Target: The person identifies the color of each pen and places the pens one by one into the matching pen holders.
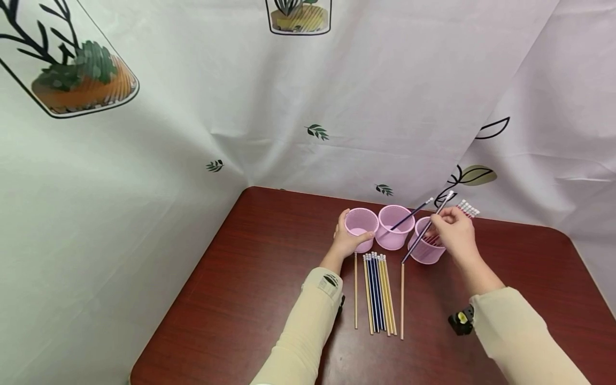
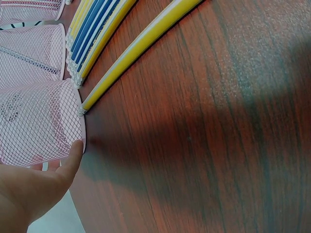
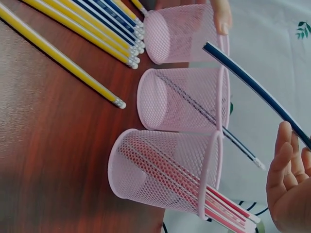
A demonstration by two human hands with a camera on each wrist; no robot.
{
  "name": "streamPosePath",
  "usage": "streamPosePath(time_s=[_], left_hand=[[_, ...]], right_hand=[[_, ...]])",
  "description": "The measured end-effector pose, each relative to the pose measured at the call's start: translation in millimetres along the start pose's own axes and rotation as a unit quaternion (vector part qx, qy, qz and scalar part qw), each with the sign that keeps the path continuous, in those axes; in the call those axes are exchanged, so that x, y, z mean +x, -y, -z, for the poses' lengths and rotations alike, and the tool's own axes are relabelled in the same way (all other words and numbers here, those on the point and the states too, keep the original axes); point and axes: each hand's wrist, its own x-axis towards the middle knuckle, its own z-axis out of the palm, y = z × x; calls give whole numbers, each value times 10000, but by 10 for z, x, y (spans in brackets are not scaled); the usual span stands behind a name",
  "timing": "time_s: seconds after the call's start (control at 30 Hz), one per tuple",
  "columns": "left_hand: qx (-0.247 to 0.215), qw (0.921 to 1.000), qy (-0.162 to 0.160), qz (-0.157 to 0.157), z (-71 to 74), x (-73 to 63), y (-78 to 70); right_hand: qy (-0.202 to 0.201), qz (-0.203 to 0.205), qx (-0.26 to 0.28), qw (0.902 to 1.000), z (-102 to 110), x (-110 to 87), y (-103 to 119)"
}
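My left hand [image 1: 347, 241] grips the left pink mesh cup [image 2: 39, 121], its thumb at the near side. With my right hand [image 1: 454, 232] I pinch a blue pencil [image 3: 252, 82], tilted in the air with its white eraser end up. In the head view its lower end overlaps the right cup's left side. The middle pink cup [image 1: 391, 243] contains one blue pencil [image 3: 240, 145], leaning right. Several red pencils [image 3: 228, 208] stand slanted in the right pink cup [image 1: 425, 255], just beneath my right hand. No pencil shows in the left cup.
In front of the cups lies a row of yellow and blue pencils [image 1: 377, 294], erasers toward the cups. One yellow pencil [image 1: 355, 294] lies apart on the left, another [image 1: 402, 305] on the right. A patterned cloth [image 1: 289, 107] hangs behind the dark red table [image 1: 231, 299].
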Motion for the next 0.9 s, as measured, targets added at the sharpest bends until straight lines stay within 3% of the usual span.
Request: streamPosePath(time_s=[0.17, 0.5, 0.63, 0.73, 0.9], left_hand=[[-16, 10000, -20, -35, 0, 0, 1], [-20, 10000, -14, -42, -9, 7, 18], [39, 10000, -21, -48, -14, 14, 25], [70, 10000, -41, -44, -18, 23, 36], [65, 10000, -52, -18, -18, 26, 44]], right_hand=[[-229, -46, 751, 9969, 43, 47, 49], [-491, -86, 1640, 9852, 51, 96, 70], [-568, -60, 1187, 9913, 21, 124, 35], [-687, -75, 335, 9971, -2, 156, -9], [-578, -24, -674, 9960, -37, 219, -85]])
